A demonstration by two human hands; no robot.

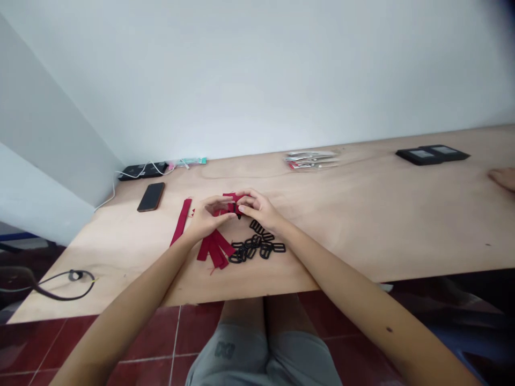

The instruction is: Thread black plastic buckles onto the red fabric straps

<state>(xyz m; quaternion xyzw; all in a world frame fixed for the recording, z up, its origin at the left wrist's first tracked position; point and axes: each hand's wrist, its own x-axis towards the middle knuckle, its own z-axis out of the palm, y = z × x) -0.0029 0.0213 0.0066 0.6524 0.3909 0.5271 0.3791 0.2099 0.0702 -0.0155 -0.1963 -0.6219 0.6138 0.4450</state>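
Head view: both my hands meet over the desk (362,214), and my fingers hide much of what they grip. My left hand (208,217) and my right hand (259,208) are each curled closed, fingertips and thumb pinching a red strap (230,196) with a black buckle (234,207) at its middle. I can't make out whether the strap is threaded through the buckle's bars. The strap looks flat and deep red, its upper edge showing above my fingers; the buckle shows only as a dark sliver, with a small dark bit poking out below.

From my hands, a fan of cut red strips (215,249) lies at 7 o'clock, its upper part covered by my left hand. One longer red strip (182,217) sits near 8 o'clock, its lower end meeting my forearm in view. Black buckles (265,250) lie loosely heaped at 5 o'clock, too jumbled to count.

A phone (151,197) rests at 9 o'clock, screen dark. Clear packets (309,160) are stacked at 2 o'clock, their contents blurred. Two black boxes (432,154) lie far off between 2 and 3, labels unreadable. At 3 o'clock another person's hand (504,178) is cut off by the frame.
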